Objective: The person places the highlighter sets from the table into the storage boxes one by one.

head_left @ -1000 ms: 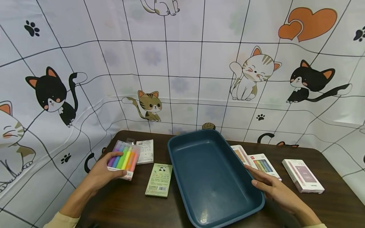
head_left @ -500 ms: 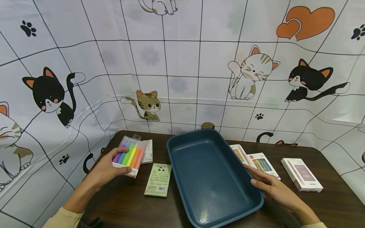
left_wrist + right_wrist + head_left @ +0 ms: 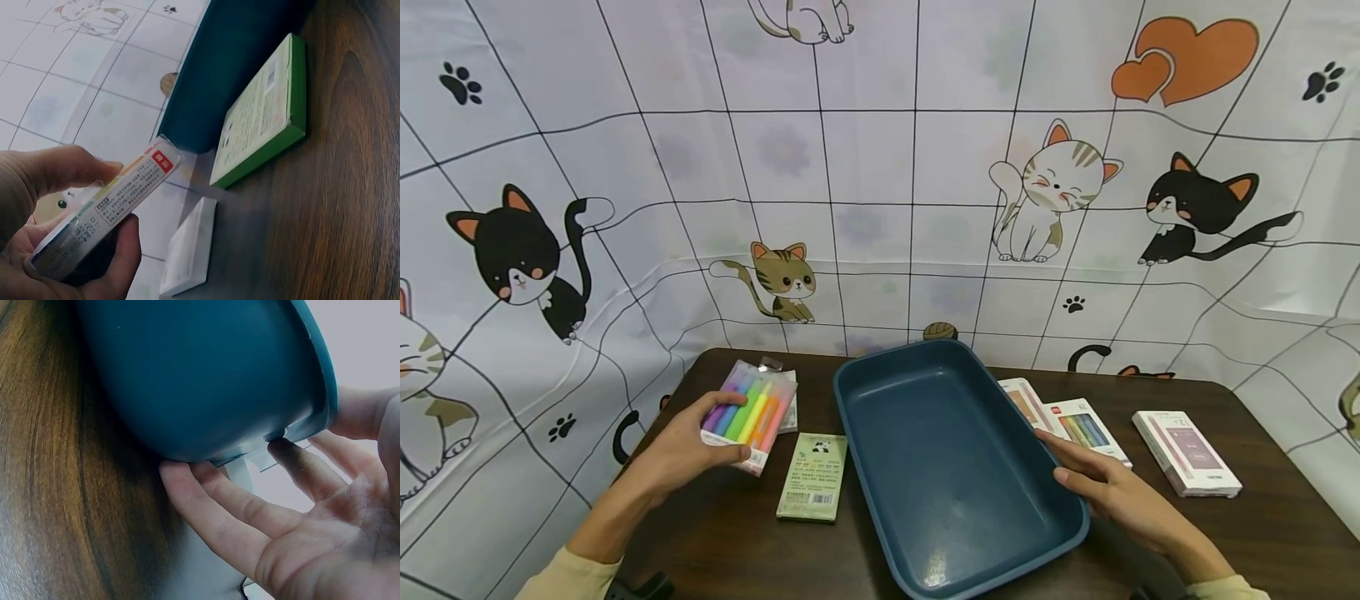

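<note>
A clear pack of colored highlighters (image 3: 749, 417) is gripped in my left hand (image 3: 681, 450), thumb on its near side and fingers on the far side. In the left wrist view its printed edge (image 3: 125, 197) faces the camera, tilted above the table. My right hand (image 3: 1120, 500) holds the right rim of a deep blue plastic tray (image 3: 955, 467). The right wrist view shows the thumb at the rim and the fingertips (image 3: 175, 472) against the outer wall. Nothing lies inside the tray.
A green box (image 3: 812, 479) lies between the pack and the tray. A white box (image 3: 791, 412) is partly hidden behind the pack. Right of the tray lie a colored-pencil box (image 3: 1090, 429), a half-covered box (image 3: 1024, 398) and a white-and-mauve box (image 3: 1189, 454). A cat-print cloth (image 3: 880, 225) hangs behind.
My left hand has lifted the highlighter pack slightly and carried it right, covering more of the white box behind. The right hand stays at the tray's rim. The head view has shifted slightly.
</note>
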`<state>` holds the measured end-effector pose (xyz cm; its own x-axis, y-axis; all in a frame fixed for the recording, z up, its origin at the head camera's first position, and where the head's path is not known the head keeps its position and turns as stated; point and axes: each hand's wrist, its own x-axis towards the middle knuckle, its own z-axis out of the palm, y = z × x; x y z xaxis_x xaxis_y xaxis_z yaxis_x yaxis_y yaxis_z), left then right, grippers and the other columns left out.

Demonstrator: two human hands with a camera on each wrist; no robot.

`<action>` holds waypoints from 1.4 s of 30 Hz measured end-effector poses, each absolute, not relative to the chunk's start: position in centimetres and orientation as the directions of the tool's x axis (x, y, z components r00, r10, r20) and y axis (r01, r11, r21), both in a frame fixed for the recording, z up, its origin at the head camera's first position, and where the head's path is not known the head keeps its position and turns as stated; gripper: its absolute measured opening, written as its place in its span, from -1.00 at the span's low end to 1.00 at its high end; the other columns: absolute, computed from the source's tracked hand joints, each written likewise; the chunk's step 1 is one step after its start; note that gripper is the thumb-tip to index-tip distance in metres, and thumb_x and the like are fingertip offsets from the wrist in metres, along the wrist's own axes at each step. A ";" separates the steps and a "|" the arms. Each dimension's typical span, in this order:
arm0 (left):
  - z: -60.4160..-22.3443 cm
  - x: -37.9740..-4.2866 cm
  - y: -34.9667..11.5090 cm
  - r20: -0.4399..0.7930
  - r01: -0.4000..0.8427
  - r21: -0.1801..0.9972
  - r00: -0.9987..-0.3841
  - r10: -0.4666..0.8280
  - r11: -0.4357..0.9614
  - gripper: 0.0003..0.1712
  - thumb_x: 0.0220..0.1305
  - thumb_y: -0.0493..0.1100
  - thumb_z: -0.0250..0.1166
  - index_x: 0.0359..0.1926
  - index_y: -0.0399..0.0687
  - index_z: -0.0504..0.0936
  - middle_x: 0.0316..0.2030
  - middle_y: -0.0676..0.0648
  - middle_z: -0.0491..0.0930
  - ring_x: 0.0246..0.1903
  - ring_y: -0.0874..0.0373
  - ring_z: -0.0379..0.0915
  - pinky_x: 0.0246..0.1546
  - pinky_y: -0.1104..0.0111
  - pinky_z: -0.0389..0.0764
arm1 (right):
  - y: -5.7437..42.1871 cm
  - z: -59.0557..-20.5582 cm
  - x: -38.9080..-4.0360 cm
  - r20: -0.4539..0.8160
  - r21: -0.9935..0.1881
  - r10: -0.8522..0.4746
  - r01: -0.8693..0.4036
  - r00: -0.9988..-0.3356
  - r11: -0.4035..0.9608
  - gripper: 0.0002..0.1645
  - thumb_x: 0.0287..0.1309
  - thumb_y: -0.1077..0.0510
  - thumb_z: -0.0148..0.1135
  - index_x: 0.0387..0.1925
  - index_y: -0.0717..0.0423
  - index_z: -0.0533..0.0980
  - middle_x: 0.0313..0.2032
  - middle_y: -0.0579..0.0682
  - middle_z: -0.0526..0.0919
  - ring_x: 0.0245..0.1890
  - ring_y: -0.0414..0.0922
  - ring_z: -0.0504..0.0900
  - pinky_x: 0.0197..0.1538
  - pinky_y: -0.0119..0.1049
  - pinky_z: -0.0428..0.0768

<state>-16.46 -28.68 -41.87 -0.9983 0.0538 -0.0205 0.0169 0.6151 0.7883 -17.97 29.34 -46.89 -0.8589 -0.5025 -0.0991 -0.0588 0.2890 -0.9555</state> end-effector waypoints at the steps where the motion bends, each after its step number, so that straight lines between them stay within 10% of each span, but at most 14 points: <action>1: -41.9 -16.5 -28.5 -0.021 0.022 0.795 -0.998 0.064 0.606 -0.09 0.04 -0.12 0.61 0.38 -0.05 0.36 0.16 -0.33 0.33 -0.02 -0.18 0.34 -0.15 0.16 0.45 | 29.3 -46.9 -18.0 -0.100 -0.954 -0.499 -0.059 -0.861 0.293 -0.31 0.57 0.08 0.03 0.61 -0.14 0.11 0.50 0.20 0.11 -0.22 0.00 0.51 -0.51 -0.15 0.45; 5: -41.9 -16.5 -27.5 -0.036 0.031 0.830 -0.993 0.108 0.557 -0.10 0.04 -0.16 0.60 0.38 -0.06 0.37 0.17 -0.33 0.30 -0.01 -0.18 0.33 -0.15 0.16 0.46 | 29.3 -46.9 -18.1 -0.107 -0.949 -0.491 -0.058 -0.864 0.309 -0.31 0.57 0.07 0.03 0.60 -0.13 0.12 0.50 0.19 0.13 0.06 0.10 0.46 -0.48 -0.19 0.48; 14: -41.2 -17.3 -24.2 -0.055 0.053 0.867 -0.978 0.200 0.496 -0.14 0.04 -0.16 0.60 0.35 -0.01 0.41 0.14 -0.30 0.32 -0.02 -0.15 0.36 -0.13 0.15 0.50 | 29.3 -46.9 -18.2 -0.110 -0.949 -0.492 -0.056 -0.863 0.310 -0.32 0.57 0.07 0.04 0.60 -0.17 0.14 0.51 0.18 0.11 0.00 0.06 0.50 -0.52 -0.17 0.45; 21: -40.6 -17.8 -21.8 -0.032 0.093 0.888 -0.964 0.263 0.449 -0.18 0.04 -0.22 0.59 0.32 0.00 0.43 0.09 -0.28 0.36 -0.09 -0.13 0.40 -0.19 0.16 0.56 | 29.5 -46.5 -18.1 -0.118 -0.959 -0.504 -0.034 -0.855 0.283 -0.31 0.58 0.08 0.02 0.61 -0.16 0.10 0.56 0.17 -0.01 0.42 0.31 0.07 -0.01 -0.12 0.60; 42: -40.3 -18.5 -18.2 -0.033 0.161 0.895 -0.906 0.421 0.416 -0.22 0.10 -0.23 0.57 0.33 0.04 0.45 0.08 -0.23 0.40 -0.08 -0.09 0.40 -0.14 0.14 0.53 | 29.2 -46.8 -18.0 -0.144 -0.960 -0.509 -0.006 -0.849 0.281 -0.29 0.57 0.06 0.03 0.61 -0.16 0.09 0.57 0.16 -0.04 0.44 0.31 0.01 0.06 -0.09 0.58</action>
